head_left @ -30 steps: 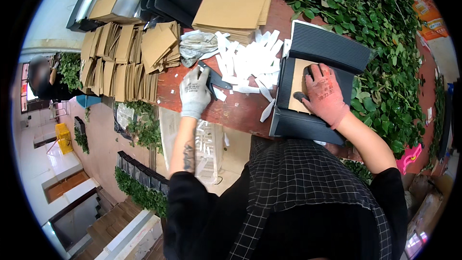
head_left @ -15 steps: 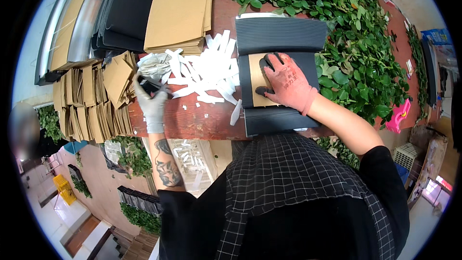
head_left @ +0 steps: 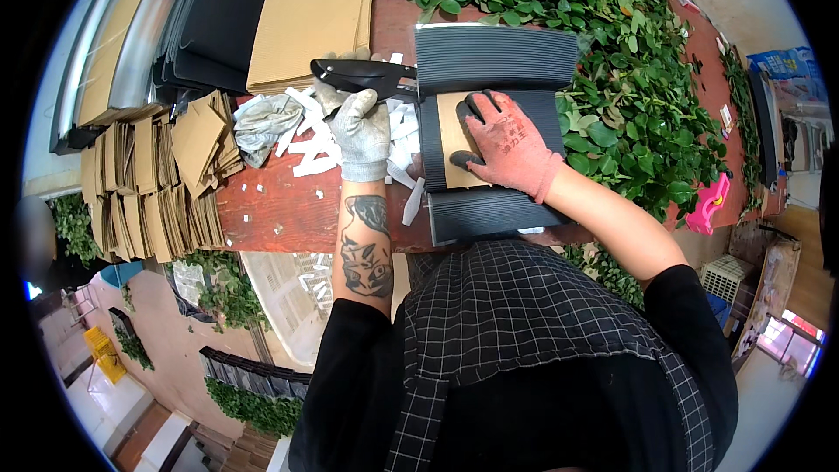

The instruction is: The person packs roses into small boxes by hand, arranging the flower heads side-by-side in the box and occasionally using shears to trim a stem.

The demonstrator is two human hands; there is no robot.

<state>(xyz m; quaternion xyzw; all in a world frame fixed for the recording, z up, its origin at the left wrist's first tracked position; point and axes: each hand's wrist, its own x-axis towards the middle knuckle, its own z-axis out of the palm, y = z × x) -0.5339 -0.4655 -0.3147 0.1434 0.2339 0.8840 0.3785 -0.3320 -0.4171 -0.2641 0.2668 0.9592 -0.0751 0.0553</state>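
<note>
My left hand (head_left: pixel 360 133), in a pale grey glove, grips a black plier-type stapler (head_left: pixel 363 75). The stapler's front end reaches the left edge of a black corrugated sheet (head_left: pixel 495 59), at its upper fold. My right hand (head_left: pixel 511 150), in a red glove with black fingertips, lies with fingers spread on the sheet's middle. Beneath that palm is a brown cardboard piece (head_left: pixel 452 133). The sheet's near flap (head_left: pixel 498 214) is folded toward me. White strips (head_left: pixel 310 150) are scattered around and partly under my left hand.
Leafy green stems (head_left: pixel 612 96) cover the right side of the red table (head_left: pixel 280 201). Far left are a stack of large cardboard sheets (head_left: pixel 310 17), black sheets (head_left: pixel 214 22) and small cardboard pieces (head_left: pixel 153 183). A crumpled glove (head_left: pixel 262 127) and a pink tool (head_left: pixel 708 205) lie on the table.
My left hand has moved right and away from me, bringing the stapler from the small cardboard pieces to the black sheet's edge. My right hand stays on the cardboard.
</note>
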